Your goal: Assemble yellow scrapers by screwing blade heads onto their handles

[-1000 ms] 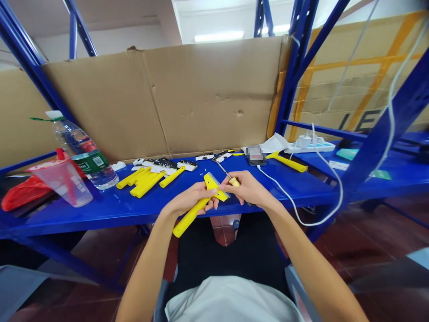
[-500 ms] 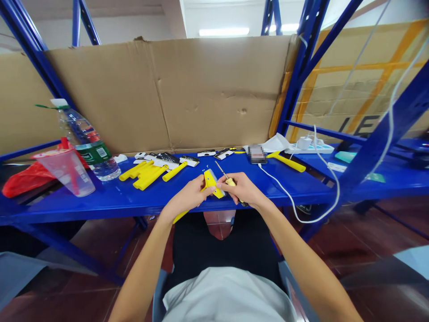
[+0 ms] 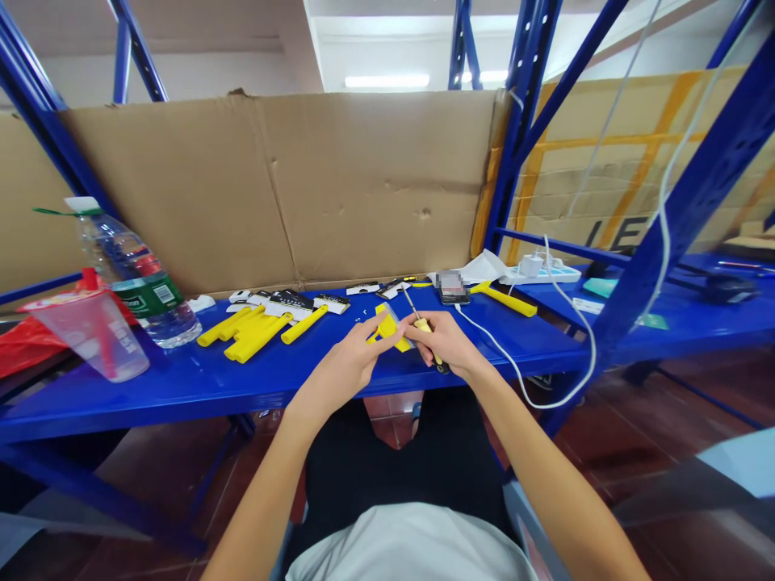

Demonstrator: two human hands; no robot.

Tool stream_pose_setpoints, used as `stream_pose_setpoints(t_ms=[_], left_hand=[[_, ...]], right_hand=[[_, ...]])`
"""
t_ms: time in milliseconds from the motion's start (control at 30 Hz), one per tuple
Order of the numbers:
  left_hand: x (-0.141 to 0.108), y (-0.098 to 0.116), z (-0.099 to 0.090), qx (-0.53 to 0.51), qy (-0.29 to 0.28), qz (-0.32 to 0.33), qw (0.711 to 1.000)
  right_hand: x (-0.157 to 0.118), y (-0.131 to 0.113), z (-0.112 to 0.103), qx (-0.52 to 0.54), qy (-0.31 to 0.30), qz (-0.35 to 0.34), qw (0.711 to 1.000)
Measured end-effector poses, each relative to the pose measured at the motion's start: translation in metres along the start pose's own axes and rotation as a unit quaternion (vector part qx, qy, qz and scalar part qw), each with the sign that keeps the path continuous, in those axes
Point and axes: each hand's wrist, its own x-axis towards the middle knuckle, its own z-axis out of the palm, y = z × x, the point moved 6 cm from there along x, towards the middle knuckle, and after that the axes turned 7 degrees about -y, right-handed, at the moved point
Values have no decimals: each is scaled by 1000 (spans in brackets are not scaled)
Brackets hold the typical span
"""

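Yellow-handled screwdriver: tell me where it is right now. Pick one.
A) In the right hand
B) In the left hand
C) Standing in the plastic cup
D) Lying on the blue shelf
A: the right hand closes around the yellow-handled screwdriver, its metal shaft pointing away above the blue steel shelf.

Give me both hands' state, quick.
Left hand: closed on yellow plastic part.
Right hand: closed on screwdriver.
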Motion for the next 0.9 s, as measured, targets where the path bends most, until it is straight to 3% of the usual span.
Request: stream_pose_setpoints(t_ms=[267,367,500,633,700,733,833,900], left_hand=[[2,-9,4,-137,52,-28,989],[2,-10,1,-187,66,-35,980],[4,-9,-3,-180,74,-38,980],[4,-13,-16,-244,131,-77,958],[0,-20,-25,-352,177,-110,912],[-3,-25,-30,-422,207,-121,874],[-13,-39,-42,-615,286,-119,725],[-18,-45,-48,-700,310,-91,637]], right_hand=[[4,6,-6,15,3,-2,1000],[6,10,-7,17,0,-7,1000],[6,14,-6,28,-4,-19,999],[5,6,-9,66,20,-50,996],[3,-1,-13,78,38,-69,994],[1,-4,-15,81,45,-75,993],[-3,-12,-22,76,64,-87,991],[-6,-17,-26,69,71,-92,991]])
